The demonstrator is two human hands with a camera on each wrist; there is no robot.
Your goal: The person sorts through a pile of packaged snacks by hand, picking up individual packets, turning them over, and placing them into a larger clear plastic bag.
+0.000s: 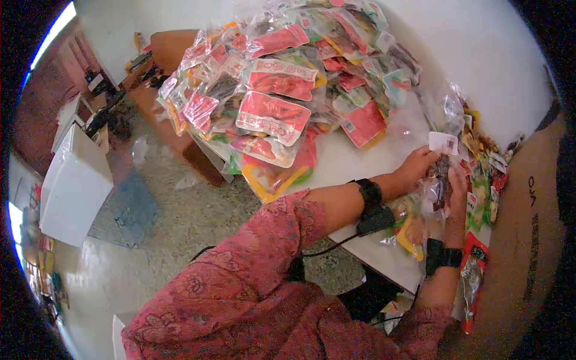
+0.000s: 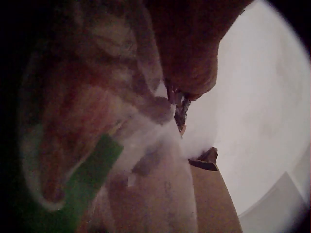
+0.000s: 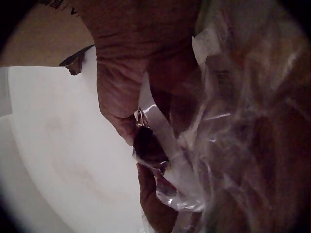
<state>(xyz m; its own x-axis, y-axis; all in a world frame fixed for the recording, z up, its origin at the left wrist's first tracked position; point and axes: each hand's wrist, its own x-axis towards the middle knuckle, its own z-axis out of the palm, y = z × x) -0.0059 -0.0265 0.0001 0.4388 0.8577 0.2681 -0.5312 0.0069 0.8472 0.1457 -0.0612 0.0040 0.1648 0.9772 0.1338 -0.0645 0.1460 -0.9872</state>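
Both hands hold one clear plastic packet (image 1: 441, 180) with dark food inside and a white label (image 1: 444, 143) at its top, just above the right part of the white table (image 1: 354, 162). My left hand (image 1: 427, 163) grips its left side, reaching in from a pink patterned sleeve. My right hand (image 1: 459, 183) comes up from below and holds its right side. In the right wrist view a thumb and finger (image 3: 126, 97) pinch the crinkled clear packet (image 3: 165, 160). The left wrist view is blurred, showing the hand (image 2: 189, 53) close against packets.
A big heap of red and clear snack packets (image 1: 282, 90) covers the far middle of the table. More packets (image 1: 480, 204) lie along its right edge beside a cardboard box (image 1: 531, 228). A white cabinet (image 1: 75, 186) stands on the floor at left.
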